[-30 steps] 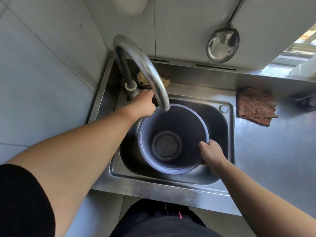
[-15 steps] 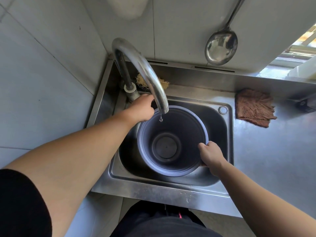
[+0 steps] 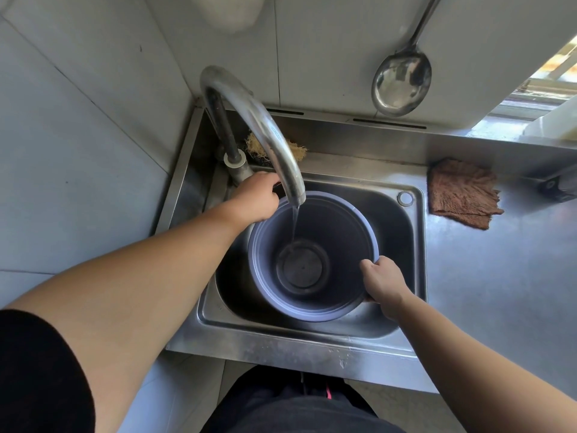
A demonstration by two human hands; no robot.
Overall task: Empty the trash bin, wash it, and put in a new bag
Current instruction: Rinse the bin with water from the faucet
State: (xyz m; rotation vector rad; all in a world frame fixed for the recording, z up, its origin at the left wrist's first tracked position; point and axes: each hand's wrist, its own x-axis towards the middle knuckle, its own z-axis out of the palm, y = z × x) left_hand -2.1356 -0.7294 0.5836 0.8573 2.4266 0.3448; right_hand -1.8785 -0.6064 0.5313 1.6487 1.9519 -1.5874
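Observation:
A round purple-grey trash bin stands upright in the steel sink, with no bag in it. A thin stream of water runs from the curved tap onto the bin's bottom. My right hand grips the bin's rim on its right side. My left hand reaches behind the spout, its fingers curled round the tap handle, which is mostly hidden.
A brown cloth lies on the steel counter to the right of the sink. A metal ladle hangs on the tiled wall behind. A straw-coloured scrubber sits at the tap's base. Tiled wall closes in the left side.
The tap went from dry to a drip to a steady thin stream falling into the bin. Both hands have stayed in place.

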